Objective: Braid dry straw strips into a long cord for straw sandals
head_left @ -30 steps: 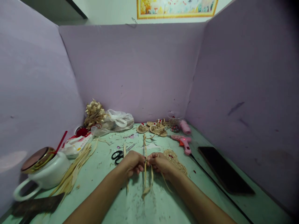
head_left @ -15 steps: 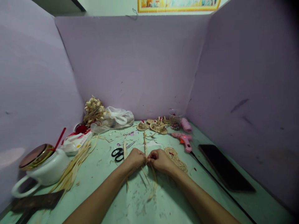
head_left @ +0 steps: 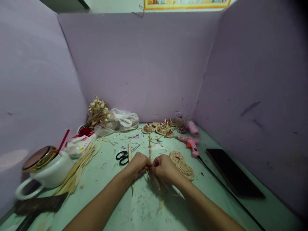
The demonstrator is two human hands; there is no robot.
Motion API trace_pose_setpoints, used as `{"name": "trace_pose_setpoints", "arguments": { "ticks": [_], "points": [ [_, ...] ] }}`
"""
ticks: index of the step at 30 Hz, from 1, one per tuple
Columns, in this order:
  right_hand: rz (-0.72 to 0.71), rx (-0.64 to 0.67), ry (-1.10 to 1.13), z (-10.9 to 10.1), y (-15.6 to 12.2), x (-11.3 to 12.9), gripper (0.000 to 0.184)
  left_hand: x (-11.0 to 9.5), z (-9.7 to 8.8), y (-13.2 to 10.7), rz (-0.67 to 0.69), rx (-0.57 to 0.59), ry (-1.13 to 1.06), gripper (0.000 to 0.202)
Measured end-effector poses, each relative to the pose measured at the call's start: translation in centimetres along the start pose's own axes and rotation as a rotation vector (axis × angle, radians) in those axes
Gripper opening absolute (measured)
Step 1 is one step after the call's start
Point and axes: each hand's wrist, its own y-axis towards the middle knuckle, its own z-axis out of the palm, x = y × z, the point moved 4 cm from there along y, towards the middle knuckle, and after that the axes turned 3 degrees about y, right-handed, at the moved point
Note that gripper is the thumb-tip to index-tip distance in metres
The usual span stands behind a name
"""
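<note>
Grip of left hand (head_left: 139,164) and right hand (head_left: 165,167) pinches the straw braid (head_left: 150,149) at the middle of the desk (head_left: 134,210), and I see its loose ends (head_left: 162,194) have just swung rightward, so likely a strand is being crossed

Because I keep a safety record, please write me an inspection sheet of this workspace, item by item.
Surface: green table, marked, with scattered scraps.
Work: straw braid, extending forward from the hands.
Clutter: scissors, mug, phone nearby.
Hands: left hand and right hand pinch the braid's near end.
Cables: black cord from glue gun, passing beside the phone.
Surroundings: purple panels on three sides; picture above.
</note>
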Motion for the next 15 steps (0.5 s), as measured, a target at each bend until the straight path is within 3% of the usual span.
{"name": "trace_pose_setpoints", "arguments": {
  "ticks": [2, 6, 8, 11, 12, 15],
  "points": [
    [-0.007, 0.024, 0.018, 0.2, -0.2, 0.1, 0.012, 0.2, -0.2, 0.3, 0.037, 0.043, -0.018, 0.014],
    [-0.015, 0.195, 0.155, 0.2, 0.3, -0.5, 0.011, 0.6, -0.8, 0.9, 0.058, 0.135, -0.027, 0.011],
    [0.025, 0.153, 0.226, -0.6, 0.9, -1.0, 0.016, 0.6, -1.0, 1.0, 0.057, 0.170, -0.042, 0.011],
    [0.138, -0.011, 0.429, -1.8, 1.3, -1.3, 0.014, 0.6, -1.0, 1.1, 0.055, 0.218, -0.075, 0.013],
    [0.186, -0.001, 0.528, -1.7, 1.2, -1.1, 0.011, 0.6, -1.0, 1.1, 0.056, 0.229, -0.082, 0.014],
    [0.278, 0.188, 0.744, -0.4, 0.4, -0.1, 0.008, 0.6, -1.0, 1.2, 0.073, 0.228, -0.098, 0.012]
  ]
}}
